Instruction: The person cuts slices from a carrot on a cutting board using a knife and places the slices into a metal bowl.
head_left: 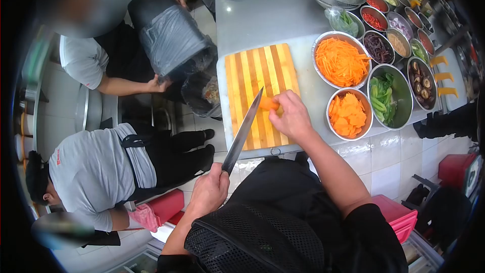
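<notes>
At the far left, well apart from the left hand (209,192), a co-worker (96,164) in a grey T-shirt bends low, a pink glove (145,217) beside a red container (168,206). Beyond the left hand and to its left, a second co-worker (83,55) holds a plastic-lined black bin (165,35) tilted near another lined bin (192,97). The left hand is closed around the handle of a long knife (244,130). The blade slants up and rightward from it, across a striped cutting board (245,78). Its tip is just beside a piece of carrot (268,103); I cannot tell whether they touch. The right hand (293,116) pinches that piece between thumb and fingers, over the board, which lies on the counter (262,15). Right of this hand, sliced carrot (347,115) fills a metal bowl (366,131); shredded carrot (341,60) is heaped in a wider one just beyond. Farther right of the same hand come leafy greens (382,96) in a deep bowl (401,102), then dark mushrooms (421,82).
</notes>
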{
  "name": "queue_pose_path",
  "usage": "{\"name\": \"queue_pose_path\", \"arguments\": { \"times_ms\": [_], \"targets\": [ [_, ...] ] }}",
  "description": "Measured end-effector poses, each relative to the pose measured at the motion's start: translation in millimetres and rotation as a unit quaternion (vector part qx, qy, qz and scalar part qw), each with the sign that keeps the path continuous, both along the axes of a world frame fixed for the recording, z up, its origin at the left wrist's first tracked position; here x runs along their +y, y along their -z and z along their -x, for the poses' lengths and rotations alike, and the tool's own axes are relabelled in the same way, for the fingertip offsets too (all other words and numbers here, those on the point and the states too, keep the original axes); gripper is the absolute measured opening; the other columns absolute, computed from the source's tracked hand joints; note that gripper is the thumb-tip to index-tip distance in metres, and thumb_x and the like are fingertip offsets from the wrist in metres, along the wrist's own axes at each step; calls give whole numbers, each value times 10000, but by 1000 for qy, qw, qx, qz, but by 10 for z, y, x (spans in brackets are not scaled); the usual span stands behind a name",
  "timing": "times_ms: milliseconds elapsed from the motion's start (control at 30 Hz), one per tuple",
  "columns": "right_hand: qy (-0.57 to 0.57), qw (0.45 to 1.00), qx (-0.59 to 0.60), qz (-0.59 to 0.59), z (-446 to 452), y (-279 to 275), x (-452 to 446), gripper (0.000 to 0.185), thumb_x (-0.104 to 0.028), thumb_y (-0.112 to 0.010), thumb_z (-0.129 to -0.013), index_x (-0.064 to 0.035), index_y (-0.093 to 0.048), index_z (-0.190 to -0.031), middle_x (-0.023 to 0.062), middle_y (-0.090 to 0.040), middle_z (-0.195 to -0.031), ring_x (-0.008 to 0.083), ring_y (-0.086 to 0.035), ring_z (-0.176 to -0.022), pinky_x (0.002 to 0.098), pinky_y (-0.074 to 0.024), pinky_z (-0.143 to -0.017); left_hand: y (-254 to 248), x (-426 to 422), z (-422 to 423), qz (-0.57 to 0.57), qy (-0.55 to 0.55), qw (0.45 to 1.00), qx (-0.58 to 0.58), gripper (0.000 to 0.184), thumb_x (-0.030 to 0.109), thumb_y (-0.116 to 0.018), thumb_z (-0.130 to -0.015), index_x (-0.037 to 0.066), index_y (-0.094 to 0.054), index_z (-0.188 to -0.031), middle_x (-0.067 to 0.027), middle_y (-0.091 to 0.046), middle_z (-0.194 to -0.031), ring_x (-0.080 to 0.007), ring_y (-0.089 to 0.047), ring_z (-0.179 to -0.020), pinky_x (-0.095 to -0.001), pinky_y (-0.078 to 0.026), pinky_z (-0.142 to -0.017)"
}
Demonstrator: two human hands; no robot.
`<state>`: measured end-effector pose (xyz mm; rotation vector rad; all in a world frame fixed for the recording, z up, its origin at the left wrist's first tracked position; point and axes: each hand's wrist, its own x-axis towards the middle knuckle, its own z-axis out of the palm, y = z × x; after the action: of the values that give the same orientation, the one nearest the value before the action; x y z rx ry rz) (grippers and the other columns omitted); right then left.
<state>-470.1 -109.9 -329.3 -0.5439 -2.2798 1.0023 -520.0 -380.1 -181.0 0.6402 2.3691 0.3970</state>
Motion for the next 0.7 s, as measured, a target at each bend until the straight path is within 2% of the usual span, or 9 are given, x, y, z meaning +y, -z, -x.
{"name": "queue_pose_path", "arguments": {
  "times_ms": [600,700],
  "targets": [
    [-6,1000,-20,-10,8,-13,20,273,-92,-777,-793,-28,-677,-1039,130,-630,-1041,335,-650,-1001,427,-551,-893,4,-34,-53,28,-16,999,7,193,195,-529,-1025,13,-513,-1087,-327,-661,-771,-545,-664,-843,-614,-510,-790],
    [-8,1000,-8,6,10,-22,11,191,-102,-738,-820,-48,-665,-988,132,-616,-1013,342,-617,-1006,440,-523,-896,-31,-28,-58,23,-15,1000,9,201,196,-525,-1026,9,-523,-1100,-328,-661,-780,-544,-665,-854,-610,-512,-793]
  ]
}}
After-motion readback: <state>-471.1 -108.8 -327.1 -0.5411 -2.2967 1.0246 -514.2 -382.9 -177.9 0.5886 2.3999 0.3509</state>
